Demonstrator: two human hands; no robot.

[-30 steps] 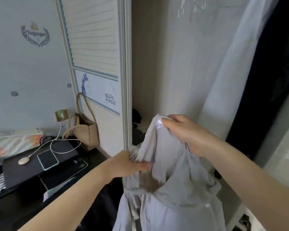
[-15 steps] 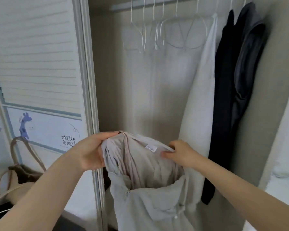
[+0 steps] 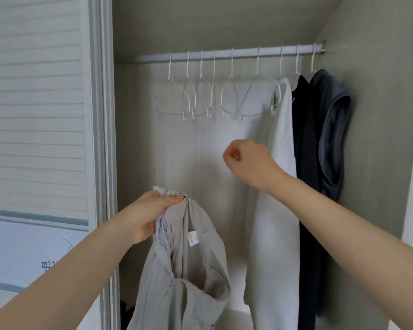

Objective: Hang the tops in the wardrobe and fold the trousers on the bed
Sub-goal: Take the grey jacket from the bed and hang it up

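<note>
My left hand (image 3: pixel 150 214) grips the bunched collar of a light grey top (image 3: pixel 188 270), which hangs down in front of the open wardrobe. My right hand (image 3: pixel 250 160) is raised inside the wardrobe, fingers curled and holding nothing, below the hangers. Several empty white wire hangers (image 3: pixel 208 96) hang on the white rail (image 3: pixel 224 54). No trousers or bed are in view.
On the rail's right end hang a white garment (image 3: pixel 279 186), a black one (image 3: pixel 306 163) and a dark grey-blue one (image 3: pixel 334 129). The wardrobe's slatted sliding door (image 3: pixel 34 103) and its frame (image 3: pixel 103 139) stand at the left. A white shelf (image 3: pixel 239 289) lies low inside.
My right hand let go of the grey top and rose toward the hangers. My left hand now holds the top alone by its collar. The view tilted upward, showing the whole rail.
</note>
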